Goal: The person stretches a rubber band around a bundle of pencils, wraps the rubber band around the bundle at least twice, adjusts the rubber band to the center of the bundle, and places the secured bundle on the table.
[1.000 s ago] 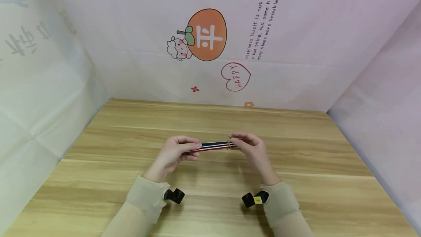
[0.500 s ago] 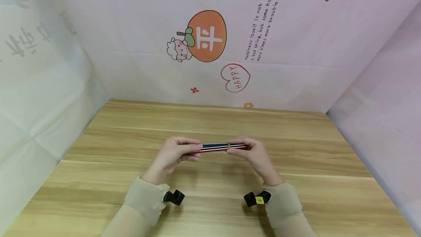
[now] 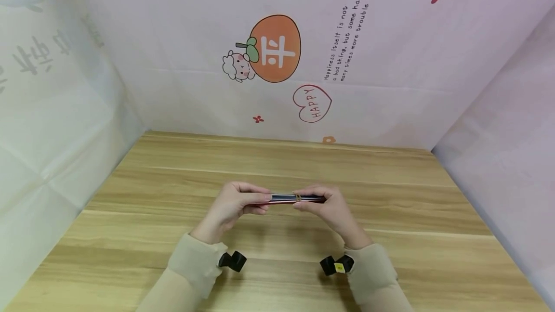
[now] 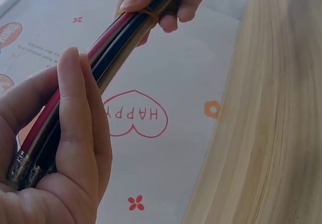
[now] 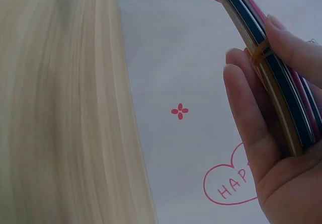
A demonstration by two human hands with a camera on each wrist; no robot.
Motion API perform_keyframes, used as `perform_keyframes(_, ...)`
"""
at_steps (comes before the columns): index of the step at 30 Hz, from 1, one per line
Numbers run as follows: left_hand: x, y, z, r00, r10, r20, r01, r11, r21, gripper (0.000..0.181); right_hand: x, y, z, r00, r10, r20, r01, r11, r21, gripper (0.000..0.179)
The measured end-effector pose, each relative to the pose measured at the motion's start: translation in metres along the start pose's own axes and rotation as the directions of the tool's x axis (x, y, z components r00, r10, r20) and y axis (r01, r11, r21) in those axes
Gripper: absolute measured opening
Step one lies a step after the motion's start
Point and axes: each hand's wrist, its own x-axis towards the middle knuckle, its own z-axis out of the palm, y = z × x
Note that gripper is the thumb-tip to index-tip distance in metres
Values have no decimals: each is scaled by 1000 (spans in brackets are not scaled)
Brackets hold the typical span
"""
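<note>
A bundle of several pencils point(image 3: 283, 199), dark, red and gold, is held level above the table between both hands. My left hand point(image 3: 237, 203) grips its left end, thumb on the near side; the left wrist view shows metal ferrules point(image 4: 20, 167) at that end, close to the palm. A tan rubber band point(image 5: 260, 52) is looped round the pencils toward their right half. My right hand point(image 3: 327, 206) holds the right part of the bundle, with thumb and fingertips right at the band. The pencils' right ends lie inside that hand, mostly hidden in the head view.
The wood-grain table point(image 3: 277, 162) spreads beneath the hands. A white printed sheet point(image 3: 195, 85) rises behind it, and pale sheets point(image 3: 511, 134) stand on both sides. Each wrist carries a black camera point(image 3: 236, 261) on a beige cuff point(image 3: 197, 259).
My right hand has gone from pinching at the band with its fingertips to gripping round the bundle, and the band sits slightly farther left. The left hand keeps its grip.
</note>
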Motion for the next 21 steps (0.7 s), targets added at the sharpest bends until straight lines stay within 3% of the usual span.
perform_keyframes(8,1,1,-5,1000,-1,18,0,1000,2,29,-1,-2,-15,997,61,37,-66,986,154,38)
perform_keyframes(11,2,2,-5,1000,3,10,-3,1000,14,30,-1,0,-18,995,89,41,-94,984,151,33)
perform_keyframes(16,1,1,-2,1000,-12,2,12,999,47,34,0,4,-14,987,113,118,-131,978,160,30)
perform_keyframes(21,-1,2,3,1000,-14,-1,14,998,63,31,0,3,-8,987,121,110,-138,976,169,27)
